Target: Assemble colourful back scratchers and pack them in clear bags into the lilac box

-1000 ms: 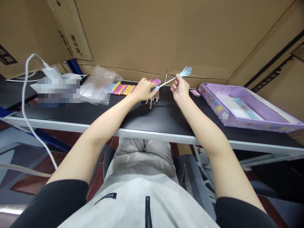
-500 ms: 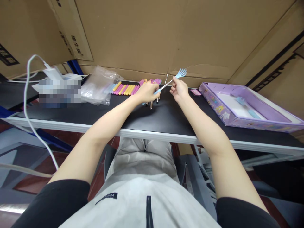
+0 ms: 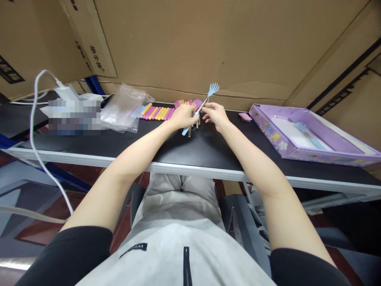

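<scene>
A light blue back scratcher [image 3: 213, 89] with a claw-shaped head and a thin metal shaft slants up to the right. My left hand [image 3: 182, 116] is closed on it near the top of its blue handle. My right hand [image 3: 217, 116] is right beside the shaft with its fingers apart; whether the fingertips touch the metal is unclear. Behind my left hand lie several pink and orange claw heads [image 3: 196, 103] with metal rods, partly hidden. To the left is a row of pink and yellow handles [image 3: 160, 113], with blue ones partly under clear plastic bags [image 3: 122, 111].
A purple box tray [image 3: 274, 137] at the right holds another blue back scratcher [image 3: 311, 136]. A small pink card [image 3: 245, 116] lies beside it. A white cable [image 3: 33, 119] hangs over the left side of the black table [image 3: 199, 153]. Cardboard [image 3: 226, 51] stands behind.
The blue back scratcher has swung steeper, its head moving left and its handle end now showing below my left hand. My right hand has moved left and its fingers have come off the head end.
</scene>
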Action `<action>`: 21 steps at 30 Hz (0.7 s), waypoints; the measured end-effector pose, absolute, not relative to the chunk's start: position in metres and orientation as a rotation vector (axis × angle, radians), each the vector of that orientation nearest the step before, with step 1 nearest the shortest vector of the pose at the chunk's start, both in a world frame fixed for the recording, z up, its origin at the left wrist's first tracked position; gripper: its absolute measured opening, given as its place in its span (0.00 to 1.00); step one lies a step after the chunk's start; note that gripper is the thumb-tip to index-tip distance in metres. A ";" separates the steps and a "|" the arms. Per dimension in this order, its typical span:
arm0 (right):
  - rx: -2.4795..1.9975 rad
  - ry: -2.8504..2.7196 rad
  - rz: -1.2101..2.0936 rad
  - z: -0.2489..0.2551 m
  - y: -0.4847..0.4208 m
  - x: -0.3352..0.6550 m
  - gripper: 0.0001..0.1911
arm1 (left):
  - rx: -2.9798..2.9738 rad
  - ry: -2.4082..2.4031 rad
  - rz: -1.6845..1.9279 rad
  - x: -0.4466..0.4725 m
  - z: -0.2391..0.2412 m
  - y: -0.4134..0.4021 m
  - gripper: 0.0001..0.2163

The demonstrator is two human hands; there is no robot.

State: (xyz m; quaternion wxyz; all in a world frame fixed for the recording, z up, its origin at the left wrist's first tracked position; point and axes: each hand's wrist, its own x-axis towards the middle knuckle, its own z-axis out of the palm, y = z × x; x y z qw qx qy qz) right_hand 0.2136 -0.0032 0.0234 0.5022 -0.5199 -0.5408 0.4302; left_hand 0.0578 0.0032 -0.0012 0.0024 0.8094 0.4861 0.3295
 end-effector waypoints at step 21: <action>-1.265 -1.483 1.128 0.019 -0.012 0.205 0.12 | 2.427 1.642 1.016 0.054 -0.001 0.006 0.08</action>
